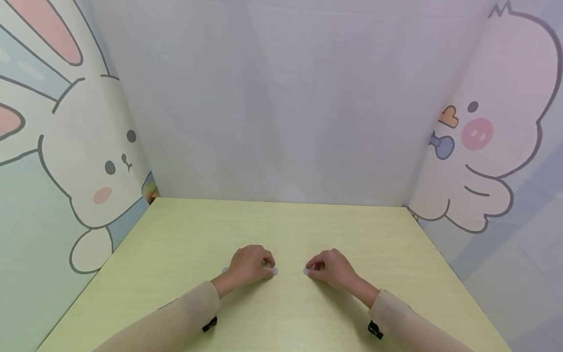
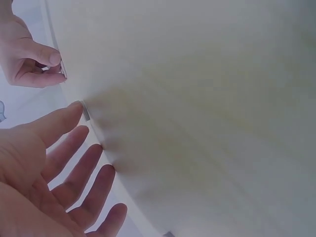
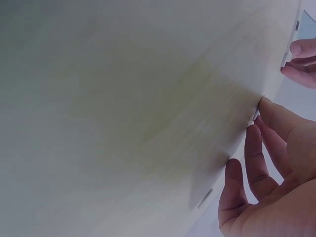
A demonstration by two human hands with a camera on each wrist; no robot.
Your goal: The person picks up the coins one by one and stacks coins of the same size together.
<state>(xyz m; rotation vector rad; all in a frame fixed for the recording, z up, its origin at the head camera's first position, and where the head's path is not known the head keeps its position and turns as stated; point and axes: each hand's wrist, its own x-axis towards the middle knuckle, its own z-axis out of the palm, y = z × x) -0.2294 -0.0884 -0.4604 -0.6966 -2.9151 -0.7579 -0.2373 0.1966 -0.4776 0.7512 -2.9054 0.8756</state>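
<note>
My left hand [image 1: 251, 264] rests low over the table, thumb and index fingertip at opposite edges of a small whitish disc [image 1: 274, 271]. In the left wrist view this disc [image 2: 86, 110] looks thin and flat, while the other fingers of that hand are loosely bent. Facing it, my right hand [image 1: 333, 269] pinches a similar disc [image 1: 306, 271] between thumb and index finger. The right wrist view shows that disc [image 3: 256, 113] edge-on at the tabletop. Another disc [image 1: 225, 270] lies just left of my left hand, partly covered by it.
A further thin disc [image 3: 205, 198] lies beyond the right hand's outer fingers; the hand hides it from the head view. The pale yellow table [image 1: 281, 230] ends at a plain backdrop [image 1: 281, 107]. Side panels carry a cartoon rabbit [image 1: 88, 146] and a chick [image 1: 497, 122].
</note>
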